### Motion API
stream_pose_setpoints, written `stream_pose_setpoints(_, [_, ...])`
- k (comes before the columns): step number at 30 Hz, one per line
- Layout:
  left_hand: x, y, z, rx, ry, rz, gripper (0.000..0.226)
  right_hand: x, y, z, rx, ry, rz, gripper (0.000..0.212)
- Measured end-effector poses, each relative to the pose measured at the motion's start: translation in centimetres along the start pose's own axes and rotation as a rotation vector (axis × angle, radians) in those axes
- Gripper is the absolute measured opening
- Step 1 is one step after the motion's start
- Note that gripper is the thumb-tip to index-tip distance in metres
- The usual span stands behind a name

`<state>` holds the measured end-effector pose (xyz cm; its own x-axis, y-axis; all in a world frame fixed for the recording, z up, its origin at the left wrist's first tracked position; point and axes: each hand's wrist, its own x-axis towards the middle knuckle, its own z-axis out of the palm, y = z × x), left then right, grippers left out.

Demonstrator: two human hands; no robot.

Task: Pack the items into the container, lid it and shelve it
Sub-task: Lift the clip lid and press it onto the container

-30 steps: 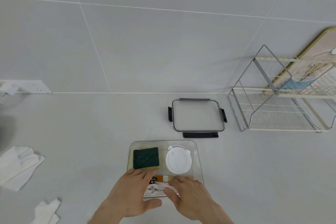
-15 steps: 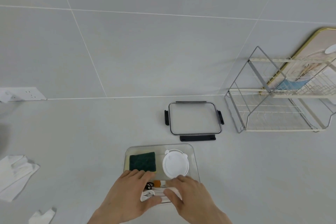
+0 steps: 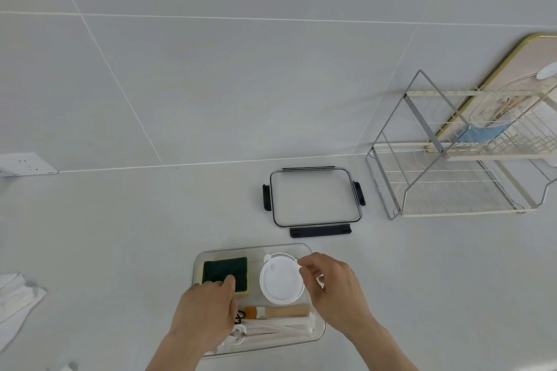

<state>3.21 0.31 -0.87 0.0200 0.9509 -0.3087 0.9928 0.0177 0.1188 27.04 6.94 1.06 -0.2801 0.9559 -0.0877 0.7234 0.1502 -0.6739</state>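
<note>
A clear rectangular container (image 3: 301, 247) sits on the counter in front of me. Inside lie a green sponge (image 3: 224, 269), a round white lid-like disc (image 3: 280, 280), a wooden-handled brush (image 3: 283, 311) and white utensils (image 3: 280, 329). My left hand (image 3: 205, 313) rests over the container's left side, fingertips on the sponge's near edge. My right hand (image 3: 334, 292) hovers over the right side, fingers curled beside the white disc; whether it grips anything is unclear. The container's clear lid (image 3: 313, 200) with black clips lies flat on the counter behind the container.
A two-tier wire rack (image 3: 458, 166) stands at the right against the wall, with a gold-rimmed tray (image 3: 512, 69) leaning behind it. White cloths (image 3: 18, 301) lie at the left edge. A wall socket (image 3: 24, 163) is at the far left.
Both hands have lifted off the brush and utensils at the container's near end and moved forward, the left to the sponge, the right to the white disc.
</note>
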Motion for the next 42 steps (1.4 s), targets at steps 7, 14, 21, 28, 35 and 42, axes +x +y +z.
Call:
stream_pose_setpoints(7, [0.8, 1.4, -3.1, -0.077, 0.078, -0.103, 0.024, 1.7, 0.6, -1.4, 0.136, 0.075, -0.005, 0.013])
stream_pose_setpoints(14, [10.7, 5.9, -8.3, -0.71, 0.314, -0.134, 0.039, 9.3, 3.4, -6.5, 0.267, 0.189, 0.27, 0.018])
stream_pose_setpoints(21, [19.2, 7.4, -8.0, -1.023, 0.12, -0.418, 0.061, 14.8, 8.2, -8.2, 0.158, 0.052, 0.44, 0.048])
stream_pose_setpoints(28, [22.8, 5.9, -4.8, -1.135, -0.035, -0.624, 0.069, 18.7, 11.0, -7.6, 0.208, 0.024, 0.602, 0.063])
stream_pose_setpoints(35, [24.8, 5.4, -2.7, -1.078, 0.048, -0.72, 0.041, 20.8, 13.1, -6.6, 0.158, 0.144, 0.739, 0.053])
stream_pose_setpoints(42, [25.7, 4.3, -1.2, -0.967, 0.051, -0.75, 0.023, 21.5, 15.2, -5.6, 0.13, 0.187, 0.811, 0.038])
